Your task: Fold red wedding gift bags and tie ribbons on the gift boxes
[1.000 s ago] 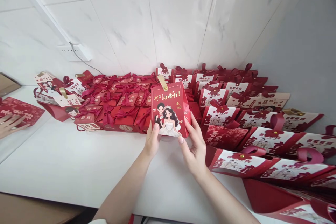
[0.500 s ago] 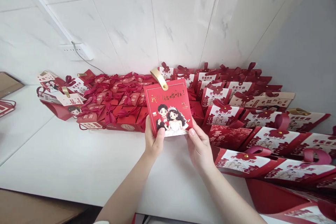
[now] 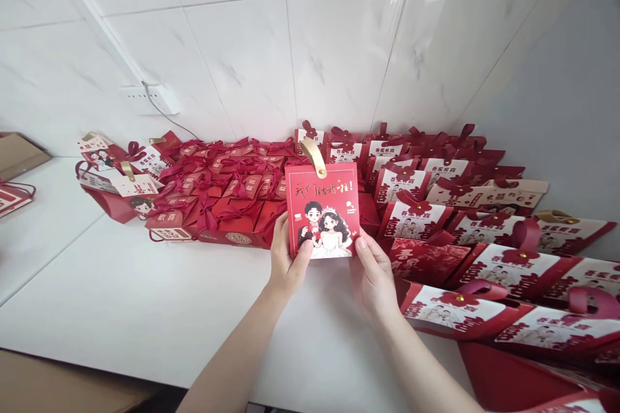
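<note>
Between both hands I hold a red wedding gift box (image 3: 323,213) above the table, its front toward me. It carries gold writing, a cartoon couple and a gold strap handle at the top. My left hand (image 3: 289,251) grips its lower left side, thumb on the printed front. At the lower right edge, my right hand (image 3: 375,274) closes on it with the thumb near the corner. The fingers behind the box are hidden. Just behind it, rows of red boxes with ribbon bows (image 3: 237,213) stand close together.
On the right are many red and white gift boxes with ribbon loops (image 3: 419,216). Several mixed boxes (image 3: 138,187) lie at the left end of the white table (image 3: 169,310). A socket strip (image 3: 152,100) with a cable is on the tiled wall. Cardboard (image 3: 62,381) sits at lower left.
The held box has shifted slightly right and down in view and now faces me more squarely. Both hands keep their hold on it. The whole view has moved a little.
</note>
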A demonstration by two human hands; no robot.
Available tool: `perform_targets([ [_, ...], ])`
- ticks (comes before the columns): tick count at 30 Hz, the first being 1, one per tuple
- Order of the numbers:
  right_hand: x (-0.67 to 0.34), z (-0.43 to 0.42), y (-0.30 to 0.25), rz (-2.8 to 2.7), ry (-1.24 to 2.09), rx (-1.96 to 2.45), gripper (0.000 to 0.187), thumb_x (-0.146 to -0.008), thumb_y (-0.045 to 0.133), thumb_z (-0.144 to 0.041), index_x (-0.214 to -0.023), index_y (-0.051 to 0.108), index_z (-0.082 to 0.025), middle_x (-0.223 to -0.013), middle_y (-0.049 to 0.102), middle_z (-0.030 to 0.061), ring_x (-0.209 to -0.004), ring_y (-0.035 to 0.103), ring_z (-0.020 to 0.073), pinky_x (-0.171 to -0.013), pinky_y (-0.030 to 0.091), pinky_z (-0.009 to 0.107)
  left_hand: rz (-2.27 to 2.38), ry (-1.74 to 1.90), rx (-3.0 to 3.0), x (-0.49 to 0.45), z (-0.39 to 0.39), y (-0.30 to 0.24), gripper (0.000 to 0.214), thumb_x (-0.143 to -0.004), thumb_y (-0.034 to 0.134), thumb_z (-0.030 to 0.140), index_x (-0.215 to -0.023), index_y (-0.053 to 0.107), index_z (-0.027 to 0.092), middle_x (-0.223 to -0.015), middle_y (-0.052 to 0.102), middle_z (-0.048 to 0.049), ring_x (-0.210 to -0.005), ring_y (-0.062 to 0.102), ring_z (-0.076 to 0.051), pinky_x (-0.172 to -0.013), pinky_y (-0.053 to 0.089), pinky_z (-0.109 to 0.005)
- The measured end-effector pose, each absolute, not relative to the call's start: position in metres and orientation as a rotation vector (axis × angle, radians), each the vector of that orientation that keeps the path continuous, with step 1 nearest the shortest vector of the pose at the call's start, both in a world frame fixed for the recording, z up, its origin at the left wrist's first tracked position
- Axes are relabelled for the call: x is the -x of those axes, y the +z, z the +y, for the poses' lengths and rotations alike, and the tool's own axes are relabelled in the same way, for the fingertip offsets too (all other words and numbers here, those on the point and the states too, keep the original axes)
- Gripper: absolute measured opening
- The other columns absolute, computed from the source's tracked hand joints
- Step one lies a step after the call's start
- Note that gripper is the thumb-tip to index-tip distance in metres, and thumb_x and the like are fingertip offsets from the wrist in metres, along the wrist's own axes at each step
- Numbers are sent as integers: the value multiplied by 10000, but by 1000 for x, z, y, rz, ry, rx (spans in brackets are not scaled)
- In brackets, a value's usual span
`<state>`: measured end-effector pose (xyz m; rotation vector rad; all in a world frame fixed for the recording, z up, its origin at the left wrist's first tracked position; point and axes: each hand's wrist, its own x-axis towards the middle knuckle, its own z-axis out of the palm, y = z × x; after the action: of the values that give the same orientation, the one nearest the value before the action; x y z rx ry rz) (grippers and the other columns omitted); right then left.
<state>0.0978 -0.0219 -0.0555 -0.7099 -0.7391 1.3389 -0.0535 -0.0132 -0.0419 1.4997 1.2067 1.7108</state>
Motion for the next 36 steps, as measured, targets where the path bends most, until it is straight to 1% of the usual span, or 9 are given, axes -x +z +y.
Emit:
perform_targets([
  [6,-99,-23,-52,-745,1345,719,291,-924,669,-410,-1190,751,-327,-1406,656,66,-1358,563,279,-1144,427,560,1200,1716,-1475,49,-14,-46,428,-855,704,363,-1271,672,268,-1281,627,-109,-1231,565,-339,-1112,412,-462],
  [12,-104,-25,-46,-723,1244,744,170,-860,736,-405,-976,746,-280,-1289,704,60,-1193,658,268,-1033,509,504,1070,1684,-1519,73,-11,-34,462,-759,764,394,-1196,741,244,-1225,648,-109,-1200,581,-356,-1080,441,-466],
  [17,-112,-27,-36,-798,1241,668,527,-883,673,-501,-1365,591,-303,-1391,658,113,-1211,658,285,-1004,525,497,838,1511,-1262,116,-7,-19,450,-730,706,515,-1041,808,207,-1093,708,-117,-961,675,-332,-865,551,-454],
  [19,-114,-27,-33,-833,1288,674,597,-870,688,-514,-1413,572,-296,-1332,702,111,-1194,670,282,-1026,514,496,870,1437,-1283,129,-5,-16,449,-710,718,497,-1029,812,196,-1080,703,-126,-925,675,-324,-816,559,-443],
  [21,-114,-27,-31,-827,1359,716,572,-833,742,-498,-1353,641,-284,-1236,753,91,-1133,697,275,-1019,519,478,905,1340,-1413,136,-2,-15,442,-688,743,453,-1041,814,197,-1122,677,-130,-974,659,-322,-823,555,-419],
  [24,-111,-26,-30,-760,1458,805,365,-754,830,-456,-1061,789,-264,-1017,807,41,-914,732,238,-882,568,406,901,1177,-1583,138,1,-14,459,-698,742,439,-1101,806,227,-1139,640,-123,-1018,640,-315,-825,550,-392],
  [28,-110,-25,-32,-685,1493,864,222,-691,879,-429,-709,775,-234,-693,735,-23,-620,619,142,-644,512,288,848,1048,-1687,134,2,-10,470,-748,709,464,-1164,786,259,-1093,615,-111,-962,651,-288,-776,544,-356],
  [32,-111,-22,-35,-625,1402,871,221,-683,889,-423,-669,777,-232,-676,719,-30,-634,585,115,-642,462,253,839,1056,-1745,133,0,-8,473,-779,688,467,-1204,768,274,-1118,599,-109,-984,640,-287,-793,541,-352],
  [36,-105,-23,-35,-483,1355,897,218,-648,905,-417,-688,790,-237,-738,765,-2,-690,637,155,-709,495,301,891,1044,-1864,133,-2,-8,490,-794,684,441,-1254,740,281,-1152,592,-117,-1023,623,-304,-817,537,-368],
])
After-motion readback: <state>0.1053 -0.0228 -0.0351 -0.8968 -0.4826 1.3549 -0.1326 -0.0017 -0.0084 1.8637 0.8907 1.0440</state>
